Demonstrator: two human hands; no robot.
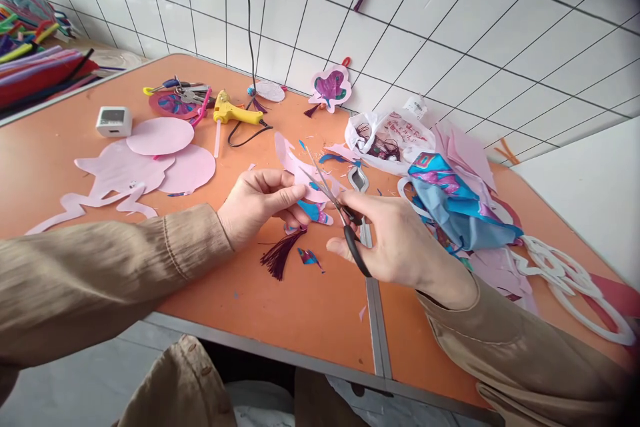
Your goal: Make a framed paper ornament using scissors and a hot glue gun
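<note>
My right hand (393,233) has its fingers through the black handles of a pair of scissors (356,250), whose blades are parted and point up and left. Thumb and fingers of my left hand (263,203) pinch a small blue-and-pink cut piece (314,185) close to the blades; its shape is partly hidden by the fingers. Just below lies a blue and pink patterned cutout (317,212). A dark purple tassel (281,255) hangs out under my left hand on the orange table (225,287). Beside it rests a small patterned scrap (309,257).
A yellow glue gun (233,112) lies behind my left hand, near pink ovals (160,137) and a white cube-shaped device (114,121). Right of me are blue patterned fabric (450,200), a plastic bag with dark threads (385,140) and white cord-like loops (565,267). A butterfly ornament (331,87) leans on the tiled wall.
</note>
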